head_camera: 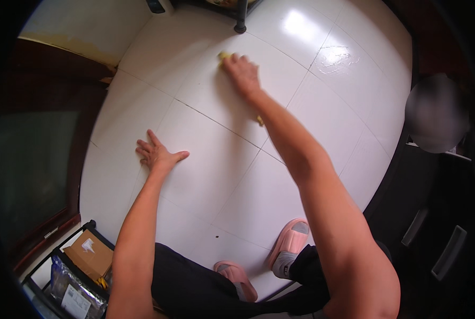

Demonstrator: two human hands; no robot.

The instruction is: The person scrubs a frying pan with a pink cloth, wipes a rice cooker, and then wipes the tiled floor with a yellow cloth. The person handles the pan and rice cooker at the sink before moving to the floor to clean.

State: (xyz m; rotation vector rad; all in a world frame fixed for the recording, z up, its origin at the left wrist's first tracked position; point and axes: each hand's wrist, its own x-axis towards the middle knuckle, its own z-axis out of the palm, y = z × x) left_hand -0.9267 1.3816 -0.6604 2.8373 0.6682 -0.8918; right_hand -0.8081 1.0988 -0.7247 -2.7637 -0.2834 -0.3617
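My right hand is shut on a small yellow thing, blurred and mostly covered by my fingers, over the white tiled floor. Whether it is a sponge or a cloth cannot be told. Beside my right forearm, another small yellow-brown piece shows on the floor, partly hidden by the arm. My left hand holds nothing; its fingers are spread and it appears to rest on the tiles. A wet-looking patch glistens on the floor to the upper right.
A dark metal leg stands at the top. At lower left, a black rack holds a cardboard box and a plastic-wrapped package. Black drawers line the right side. My feet wear pink slippers. A dark speck lies nearby.
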